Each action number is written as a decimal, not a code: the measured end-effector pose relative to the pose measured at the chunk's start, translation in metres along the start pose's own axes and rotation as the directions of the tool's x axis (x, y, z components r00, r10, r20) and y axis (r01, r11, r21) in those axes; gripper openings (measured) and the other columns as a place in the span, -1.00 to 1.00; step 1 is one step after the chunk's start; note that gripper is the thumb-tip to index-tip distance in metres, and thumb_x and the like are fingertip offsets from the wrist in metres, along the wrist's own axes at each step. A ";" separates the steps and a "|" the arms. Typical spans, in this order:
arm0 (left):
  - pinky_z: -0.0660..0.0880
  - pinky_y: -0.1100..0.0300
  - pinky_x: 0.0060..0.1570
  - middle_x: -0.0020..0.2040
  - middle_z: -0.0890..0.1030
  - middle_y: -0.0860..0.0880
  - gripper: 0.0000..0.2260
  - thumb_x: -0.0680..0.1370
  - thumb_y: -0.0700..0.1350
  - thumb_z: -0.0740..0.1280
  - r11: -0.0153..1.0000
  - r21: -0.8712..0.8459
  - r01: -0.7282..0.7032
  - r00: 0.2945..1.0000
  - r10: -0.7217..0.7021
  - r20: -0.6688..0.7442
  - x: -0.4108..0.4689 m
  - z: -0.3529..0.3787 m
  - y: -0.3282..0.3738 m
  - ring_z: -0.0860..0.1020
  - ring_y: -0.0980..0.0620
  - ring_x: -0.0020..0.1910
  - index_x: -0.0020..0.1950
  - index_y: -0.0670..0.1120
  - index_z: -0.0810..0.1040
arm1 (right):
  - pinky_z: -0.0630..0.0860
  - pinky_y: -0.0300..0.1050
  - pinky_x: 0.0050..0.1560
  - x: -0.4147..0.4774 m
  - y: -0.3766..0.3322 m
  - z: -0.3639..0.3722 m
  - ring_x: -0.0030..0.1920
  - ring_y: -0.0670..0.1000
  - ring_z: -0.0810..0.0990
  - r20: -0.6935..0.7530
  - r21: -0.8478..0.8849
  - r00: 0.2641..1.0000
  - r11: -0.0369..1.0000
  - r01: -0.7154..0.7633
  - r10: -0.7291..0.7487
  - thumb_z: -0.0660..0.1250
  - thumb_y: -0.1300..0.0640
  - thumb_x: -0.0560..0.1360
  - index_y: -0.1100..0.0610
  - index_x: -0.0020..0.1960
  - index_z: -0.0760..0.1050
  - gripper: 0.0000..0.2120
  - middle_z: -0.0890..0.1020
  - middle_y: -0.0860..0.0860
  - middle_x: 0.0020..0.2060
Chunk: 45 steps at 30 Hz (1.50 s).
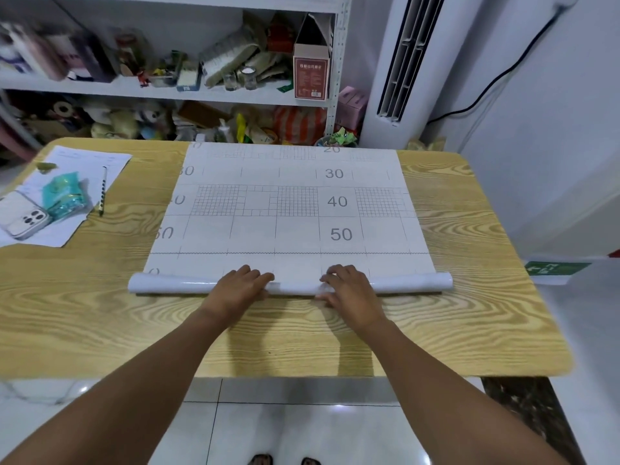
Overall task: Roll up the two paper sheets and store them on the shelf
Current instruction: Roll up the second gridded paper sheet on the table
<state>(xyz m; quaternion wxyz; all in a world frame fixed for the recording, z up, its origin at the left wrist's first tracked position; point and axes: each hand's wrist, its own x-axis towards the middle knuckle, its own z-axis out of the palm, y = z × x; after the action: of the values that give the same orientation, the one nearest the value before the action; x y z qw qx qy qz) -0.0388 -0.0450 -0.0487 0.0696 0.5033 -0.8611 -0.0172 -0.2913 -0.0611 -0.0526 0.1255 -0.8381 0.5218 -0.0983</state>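
A large white paper sheet (288,209) printed with grids and numbers lies flat across the wooden table (100,297). Its near edge is curled into a thin roll (167,284) running left to right. My left hand (240,286) lies over the roll left of centre, fingers curled over its top. My right hand (349,290) grips the roll right of centre, thumb on the near side. I see only one such sheet. The white metal shelf (188,92) stands behind the table.
At the table's far left lie a small white sheet (84,162) with a pencil (102,191), a teal packet (63,196) and a phone (25,219). The shelf is crowded with boxes and clutter. A tall white air conditioner (399,62) stands at the right.
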 end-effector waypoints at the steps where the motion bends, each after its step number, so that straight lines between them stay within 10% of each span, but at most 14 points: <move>1: 0.37 0.24 -0.48 -0.35 0.56 0.01 -0.62 0.33 -0.17 0.53 1.000 -0.017 0.025 1.000 -0.025 0.012 0.001 0.000 0.001 0.53 -0.06 -0.34 0.03 -0.03 0.43 | 0.38 0.03 0.13 -0.002 0.000 0.000 0.12 0.15 0.47 0.001 -0.010 1.000 1.000 0.017 -0.017 0.25 -0.10 0.46 0.17 0.16 0.53 -0.58 0.54 0.07 0.14; 8: 0.37 0.09 -0.21 -0.09 0.60 -0.10 -0.64 0.46 -0.34 0.31 0.988 -0.040 0.147 0.981 -0.141 0.136 0.005 0.000 0.005 0.48 -0.14 -0.05 0.22 -0.08 0.48 | 0.44 -0.04 -0.22 -0.003 -0.004 -0.004 -0.13 0.19 0.57 -0.100 0.022 0.995 0.999 0.033 -0.031 0.50 0.28 0.28 0.25 0.10 0.53 -0.60 0.58 0.17 -0.05; 13: 0.35 0.19 -0.39 -0.08 0.54 -0.06 -0.45 0.30 -0.35 0.48 0.995 -0.009 0.102 0.980 -0.099 0.172 -0.001 -0.001 0.002 0.51 -0.09 -0.17 0.18 0.00 0.42 | 0.35 -0.17 -0.32 -0.002 0.003 0.000 -0.26 0.14 0.59 -0.147 0.050 0.988 0.998 0.043 -0.036 0.50 0.21 0.31 0.19 -0.13 0.56 -0.82 0.60 0.08 -0.21; 17: 0.41 0.09 -0.09 0.26 0.32 -0.08 -0.60 0.55 -0.13 0.25 0.983 -0.066 0.173 0.957 -0.152 0.247 0.001 -0.006 0.010 0.39 -0.08 0.17 0.38 -0.01 0.31 | 0.45 -0.09 -0.28 -0.001 0.005 0.000 -0.18 0.15 0.61 -0.118 0.030 0.992 0.999 0.041 -0.037 0.44 0.16 0.39 0.21 -0.08 0.61 -0.86 0.63 0.09 -0.17; 22: 0.50 0.07 -0.12 0.11 0.48 -0.12 -0.56 0.54 -0.15 0.30 0.974 -0.147 0.175 0.972 -0.148 0.183 0.001 -0.004 0.005 0.43 -0.07 0.11 0.41 -0.05 0.31 | 0.42 -0.07 -0.03 0.004 0.005 -0.007 0.09 0.05 0.54 0.023 0.047 0.999 0.998 -0.044 0.043 0.26 0.12 0.54 0.11 0.15 0.54 -0.79 0.63 0.00 0.04; 29: 0.44 0.25 -0.51 -0.36 0.56 0.02 -0.41 0.21 -0.27 0.58 0.996 -0.086 0.011 0.999 -0.007 0.048 0.000 -0.007 0.006 0.54 -0.01 -0.37 0.13 0.01 0.41 | 0.43 -0.12 -0.27 0.003 0.002 -0.007 -0.18 0.09 0.60 -0.017 0.018 0.999 0.999 -0.030 0.030 0.36 0.33 0.39 0.02 0.10 0.49 -0.65 0.63 0.00 -0.12; 36: 0.49 0.17 -0.39 -0.24 0.57 -0.02 -0.26 0.19 -0.50 0.42 0.997 -0.072 0.038 0.993 -0.030 0.117 0.003 0.004 -0.005 0.53 -0.08 -0.25 0.31 -0.05 0.45 | 0.53 -0.10 -0.18 -0.008 0.003 0.009 -0.17 0.06 0.59 -0.129 -0.206 0.985 0.975 0.086 -0.115 0.57 0.01 0.22 0.03 0.01 0.61 -0.61 0.62 0.02 -0.11; 42: 0.38 0.14 0.13 0.20 0.36 -0.09 -0.46 0.56 -0.23 0.20 0.994 -0.084 0.074 0.968 -0.052 0.246 0.003 0.003 0.000 0.36 -0.06 0.13 0.49 0.06 0.10 | 0.54 -0.14 -0.28 -0.001 0.000 0.013 -0.26 0.03 0.58 -0.152 -0.168 0.985 0.984 0.060 -0.086 0.61 0.11 0.16 0.04 -0.09 0.64 -0.66 0.60 -0.03 -0.27; 45: 0.38 0.13 0.08 0.24 0.31 -0.13 -0.44 0.55 -0.13 0.26 0.989 -0.116 0.095 0.961 -0.060 0.272 0.002 0.002 -0.003 0.37 -0.08 0.14 0.49 0.07 0.10 | 0.52 -0.18 -0.27 0.002 -0.001 0.013 -0.26 0.03 0.59 -0.139 -0.136 0.988 0.990 0.040 -0.059 0.62 0.13 0.15 0.06 -0.09 0.63 -0.65 0.62 -0.05 -0.29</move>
<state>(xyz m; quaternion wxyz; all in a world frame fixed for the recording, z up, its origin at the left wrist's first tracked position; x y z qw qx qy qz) -0.0374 -0.0489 -0.0511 -0.0158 0.5242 -0.8394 -0.1429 -0.2858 -0.0616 -0.0646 0.0293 -0.8481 0.5137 -0.1263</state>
